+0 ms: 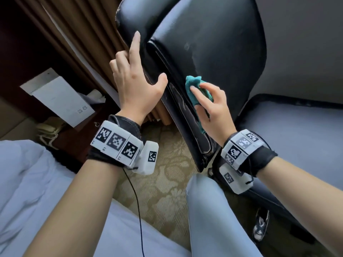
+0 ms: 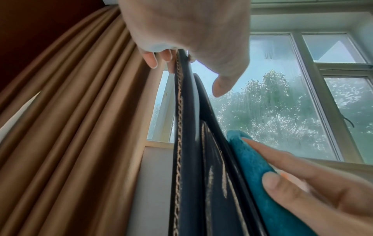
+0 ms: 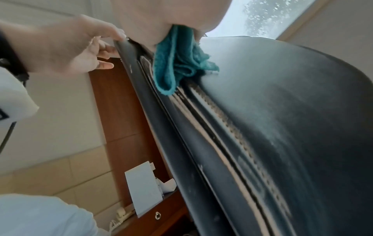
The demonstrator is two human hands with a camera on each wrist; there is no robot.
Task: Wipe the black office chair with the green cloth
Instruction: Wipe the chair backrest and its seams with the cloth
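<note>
My knee [image 1: 207, 206] is nearest, over the patterned carpet [image 1: 163, 184], with the bed [image 1: 37, 191] to my left. My right hand [image 1: 211, 108] holds the bunched cloth [image 1: 194, 89] against the chair [image 1: 213, 52] back, by its side seam, fingers curled round it. My left hand [image 1: 137, 84] steadies the chair's edge, thumb in front, forefinger straight up along the rim, the rest bent behind. The left wrist view alone shows those fingertips [image 2: 150, 59] behind the edge, the curtain [image 2: 80, 127] and the window [image 2: 282, 103] with trees beyond. The right wrist view alone shows worn stitching [image 3: 238, 135] below the cloth, and a drawer ring [image 3: 157, 215] under the phone [image 3: 121, 215].
</note>
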